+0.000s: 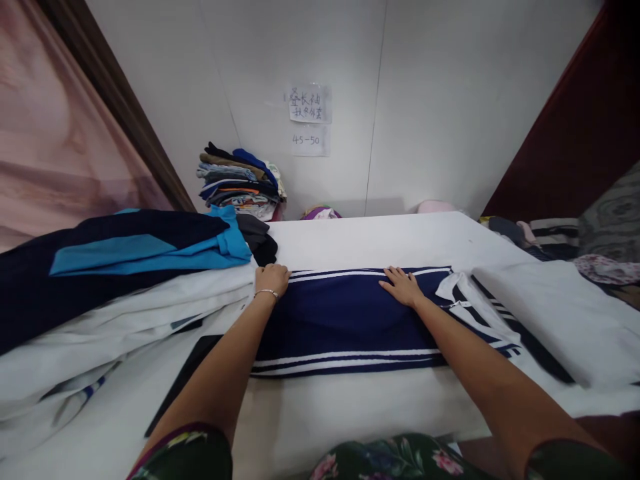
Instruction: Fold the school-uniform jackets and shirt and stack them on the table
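A navy jacket (345, 313) with white stripes along both long edges lies folded into a long strip on the white table (365, 243). Its white collar and zip (457, 303) are at the right end. My left hand (273, 277), with a bracelet at the wrist, closes on the far left corner of the jacket; its fingertips are partly hidden. Flat on the far right part of the cloth rests my right hand (403, 287), fingers spread. A black flat item (185, 380) shows under my left forearm.
Dark blue and turquoise clothing (150, 247) and white clothing (150, 313) are heaped at left. A folded white garment (565, 313) lies at right. Against the wall stands a clothes stack (240, 183), below taped paper notes (310, 120). More clothes (540, 233) lie far right.
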`<state>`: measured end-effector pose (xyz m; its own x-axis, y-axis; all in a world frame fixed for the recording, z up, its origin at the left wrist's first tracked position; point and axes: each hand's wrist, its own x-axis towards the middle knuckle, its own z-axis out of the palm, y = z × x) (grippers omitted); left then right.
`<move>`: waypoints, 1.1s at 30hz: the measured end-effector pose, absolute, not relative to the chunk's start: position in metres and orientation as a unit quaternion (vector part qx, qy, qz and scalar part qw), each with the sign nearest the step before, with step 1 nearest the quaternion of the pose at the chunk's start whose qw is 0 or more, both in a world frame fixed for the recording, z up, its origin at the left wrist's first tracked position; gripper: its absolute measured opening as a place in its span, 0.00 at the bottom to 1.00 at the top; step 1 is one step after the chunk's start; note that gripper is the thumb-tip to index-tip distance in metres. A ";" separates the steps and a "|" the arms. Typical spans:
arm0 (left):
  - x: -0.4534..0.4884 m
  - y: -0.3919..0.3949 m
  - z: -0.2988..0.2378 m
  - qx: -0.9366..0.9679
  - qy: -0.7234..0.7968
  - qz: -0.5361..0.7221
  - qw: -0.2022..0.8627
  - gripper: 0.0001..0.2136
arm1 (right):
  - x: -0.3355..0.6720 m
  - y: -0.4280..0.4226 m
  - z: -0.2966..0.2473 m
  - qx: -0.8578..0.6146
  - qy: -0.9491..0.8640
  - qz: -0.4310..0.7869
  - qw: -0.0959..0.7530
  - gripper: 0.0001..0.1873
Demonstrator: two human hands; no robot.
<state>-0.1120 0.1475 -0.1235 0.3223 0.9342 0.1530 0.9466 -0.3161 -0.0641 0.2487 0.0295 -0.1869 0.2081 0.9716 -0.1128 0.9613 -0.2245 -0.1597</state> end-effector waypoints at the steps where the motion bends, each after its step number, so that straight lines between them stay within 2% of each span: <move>1: -0.113 0.148 -0.119 -0.813 -0.574 -0.054 0.074 0.18 | 0.249 0.029 -0.187 -0.776 -0.623 0.094 0.028 0.37; 5: -0.120 0.144 -0.099 -0.805 -0.587 -0.069 0.055 0.21 | 0.248 0.028 -0.186 -0.777 -0.622 0.095 0.028 0.37; 7: -0.126 0.146 -0.095 -0.791 -0.611 -0.031 0.023 0.23 | 0.248 0.028 -0.186 -0.777 -0.622 0.095 0.027 0.37; 12: -0.136 0.157 -0.113 -0.785 -0.616 0.060 -0.021 0.19 | 0.247 0.027 -0.185 -0.776 -0.622 0.094 0.031 0.37; 19: -0.138 0.160 -0.129 -0.780 -0.625 0.027 0.009 0.23 | 0.247 0.027 -0.184 -0.778 -0.621 0.089 0.029 0.37; 27: -0.133 0.167 -0.122 -0.794 -0.606 0.018 0.052 0.20 | 0.248 0.028 -0.187 -0.777 -0.623 0.087 0.020 0.36; 30: -0.126 0.171 -0.121 -0.823 -0.563 0.004 0.076 0.23 | 0.248 0.028 -0.186 -0.777 -0.622 0.090 0.023 0.37; 33: -0.122 0.174 -0.120 -0.827 -0.559 0.055 0.034 0.28 | 0.248 0.027 -0.186 -0.778 -0.622 0.087 0.027 0.37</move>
<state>-0.1222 0.1743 -0.1204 0.3686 0.9281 -0.0528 0.9206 -0.3723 -0.1179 0.2479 0.0273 -0.1856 0.2122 0.9719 -0.1023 0.9625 -0.2260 -0.1500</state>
